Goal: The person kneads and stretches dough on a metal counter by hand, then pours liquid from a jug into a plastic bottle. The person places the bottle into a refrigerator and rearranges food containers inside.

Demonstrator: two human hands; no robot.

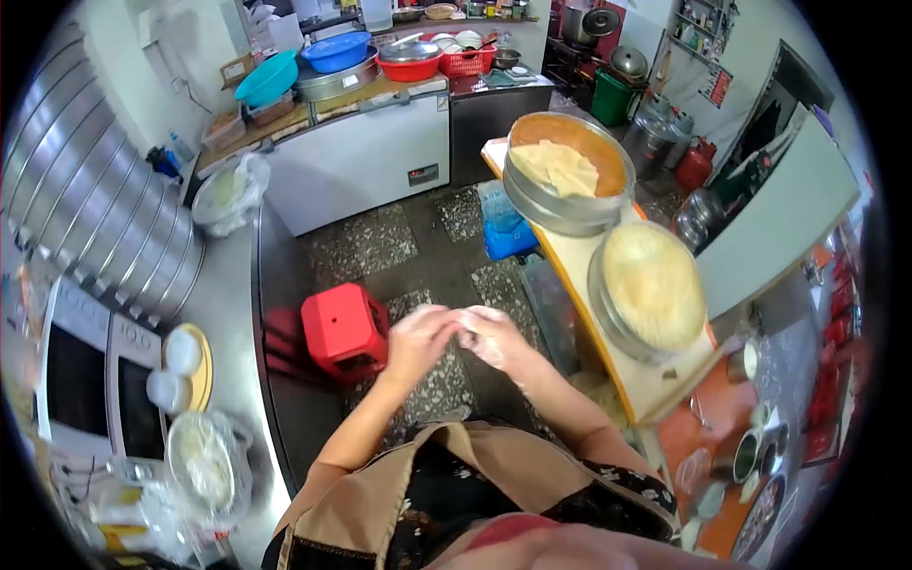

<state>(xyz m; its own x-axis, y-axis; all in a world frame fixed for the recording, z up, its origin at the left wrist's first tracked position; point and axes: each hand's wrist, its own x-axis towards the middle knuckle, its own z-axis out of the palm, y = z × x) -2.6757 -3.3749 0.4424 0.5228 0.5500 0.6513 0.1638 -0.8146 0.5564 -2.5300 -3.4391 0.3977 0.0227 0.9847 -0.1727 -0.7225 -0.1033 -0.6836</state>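
Observation:
My left hand point(420, 336) and my right hand point(491, 338) meet in front of my apron, above the floor. Their fingers are bent and pressed together; whatever they may pinch is too small or hidden to name. White powder or dough residue coats the right fingers. To the right, a round metal steamer point(560, 217) has a brown lining and a folded pale cloth point(556, 169) on it. Nearer me on the same board stands a second steamer point(613, 309), covered by a pale domed cloth or sheet point(655, 283). Neither hand touches them.
A red plastic stool point(344, 332) stands on the floor at left. Beside it runs a steel counter point(231, 313) with a plastic-covered bowl point(204, 465) and tall stacked steamers point(90, 171). A white chest freezer point(361, 161) is at the back, basins on top.

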